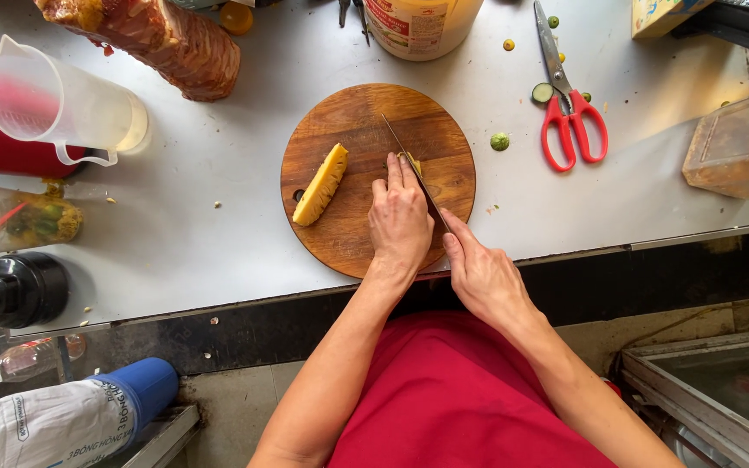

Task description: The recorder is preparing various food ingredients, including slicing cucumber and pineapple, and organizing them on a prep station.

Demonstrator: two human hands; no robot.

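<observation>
Matte grey metal worktop (218,217), scuffed, scraps scattered on it. Round wooden cutting board (348,130) sits at the front edge, centre. Left hand (399,217) flat on the board, fingers together, pinning a small yellow-green pineapple piece (412,161) near board centre. Right hand (478,273) wrapped around the knife (409,165) handle, thin blade against that piece. Ridged yellow pineapple wedge (321,185) lies on the board's left side. Red-handled scissors (569,113) toward the back right.
</observation>
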